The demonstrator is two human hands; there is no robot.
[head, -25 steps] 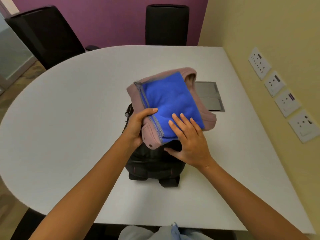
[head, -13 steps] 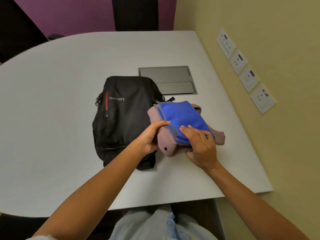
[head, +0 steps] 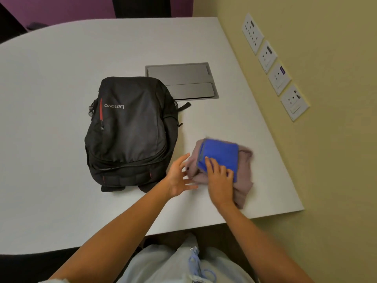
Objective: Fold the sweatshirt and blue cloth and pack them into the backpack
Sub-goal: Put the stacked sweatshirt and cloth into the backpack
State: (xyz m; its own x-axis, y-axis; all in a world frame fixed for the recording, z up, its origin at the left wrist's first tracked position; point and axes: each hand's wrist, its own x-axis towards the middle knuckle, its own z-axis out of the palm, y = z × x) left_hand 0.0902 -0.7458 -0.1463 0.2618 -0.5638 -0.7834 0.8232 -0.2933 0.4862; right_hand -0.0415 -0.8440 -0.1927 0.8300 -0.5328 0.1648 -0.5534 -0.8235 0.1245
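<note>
A black backpack lies flat on the white table, zipped, logo side up. To its right, near the table's right edge, the folded dusty-pink sweatshirt lies with the folded blue cloth on top. My right hand rests on the near part of the bundle, fingers lying over the blue cloth. My left hand hovers just left of the bundle with fingers spread, holding nothing.
A grey flip-lid cable box is set into the table behind the backpack. Wall sockets line the yellow wall on the right. The table's near edge runs close to my body.
The bundle has gone from held in both hands to lying on the table right of the backpack. My left hand has let go and opened; my right hand stays on top.
</note>
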